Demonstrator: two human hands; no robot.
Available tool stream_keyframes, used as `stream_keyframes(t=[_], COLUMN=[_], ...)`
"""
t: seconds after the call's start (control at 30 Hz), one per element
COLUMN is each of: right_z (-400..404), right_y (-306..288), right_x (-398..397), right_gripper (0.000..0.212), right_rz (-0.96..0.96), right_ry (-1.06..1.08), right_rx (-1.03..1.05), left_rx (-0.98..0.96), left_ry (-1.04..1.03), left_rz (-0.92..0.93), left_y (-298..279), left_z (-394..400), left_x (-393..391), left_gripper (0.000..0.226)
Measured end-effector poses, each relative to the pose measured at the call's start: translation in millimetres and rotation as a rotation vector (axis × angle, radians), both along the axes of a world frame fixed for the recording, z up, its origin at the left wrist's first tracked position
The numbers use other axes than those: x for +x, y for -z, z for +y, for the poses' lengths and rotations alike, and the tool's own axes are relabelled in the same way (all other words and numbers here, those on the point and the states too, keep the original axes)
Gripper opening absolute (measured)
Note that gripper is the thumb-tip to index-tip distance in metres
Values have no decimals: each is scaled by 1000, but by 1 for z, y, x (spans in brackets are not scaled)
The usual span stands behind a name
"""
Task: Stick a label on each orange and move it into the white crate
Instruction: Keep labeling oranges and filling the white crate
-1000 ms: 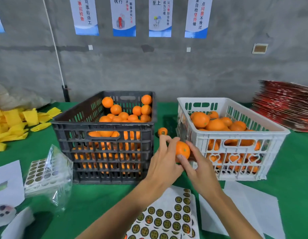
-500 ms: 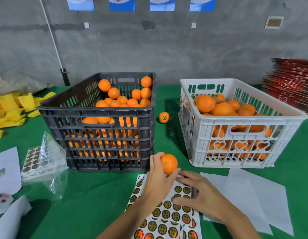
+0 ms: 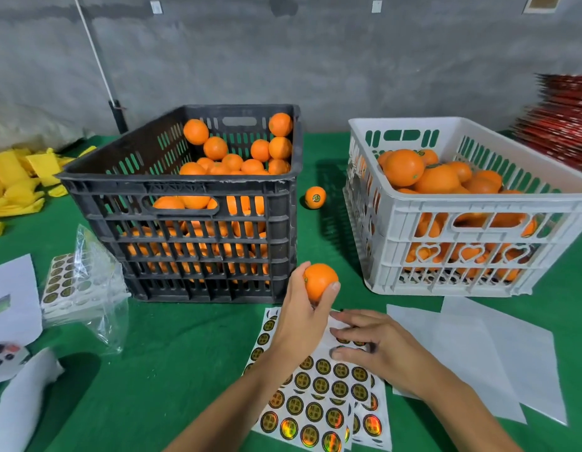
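Fingers (image 3: pixel 343 316) of the right hand (image 3: pixel 377 349) lie nearly flat on the label sheet (image 3: pixel 319 386), tips over its partly peeled upper rows; whether 1 label is already pinched I cannot tell. The left hand (image 3: pixel 299 318) grips 1 orange (image 3: pixel 319 282), thumb and fingers curled round it, raised just above the sheet's far edge and just up and left of the right fingertips. So the right hand is nearer the labels, and a peeled label needs only a short lift up and left to meet the fruit. The white crate (image 3: pixel 462 207) stands ahead to the right, well apart from the orange, already holding many. 1 labelled orange (image 3: pixel 315 197) sits loose between the crates.
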State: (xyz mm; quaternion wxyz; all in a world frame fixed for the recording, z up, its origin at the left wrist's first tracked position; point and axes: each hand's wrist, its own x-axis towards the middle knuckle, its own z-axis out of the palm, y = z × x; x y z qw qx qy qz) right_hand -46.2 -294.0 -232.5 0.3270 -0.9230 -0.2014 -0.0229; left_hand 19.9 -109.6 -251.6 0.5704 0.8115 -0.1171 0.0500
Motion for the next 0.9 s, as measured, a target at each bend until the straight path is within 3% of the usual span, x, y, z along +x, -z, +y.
stream_keyframes(t=[0.27,0.3,0.4,0.5,0.6,0.77,0.83,0.9], right_z=[4,4,11,18,35,67,70,70], right_y=[2,3,-1,-12,-25,-17,-16,-16], right_x=[-3,-4,-1,14,30,35,30,24], right_gripper=[30,26,14,18,10,13,23,34], right_rz=[-178,-154,27,-163,-299,-233,-349,-428], right_ry=[19,65,362,653,718,547,475,428], right_rx=[-146,-83,430,617,570,585,397,141], left_rx=[-8,-14,-17,8,49,51,3,-177], left_ry=[16,20,32,42,73,78,63,54], left_rz=[17,25,48,58,44,-22,6,109], left_y=[0,0,-3,-9,-12,-6,-4,-7], left_z=[0,0,0,0,-1,2,3,1], left_x=[1,1,-1,-5,-7,-1,3,3], left_gripper=[68,69,74,75,69,69,67,48])
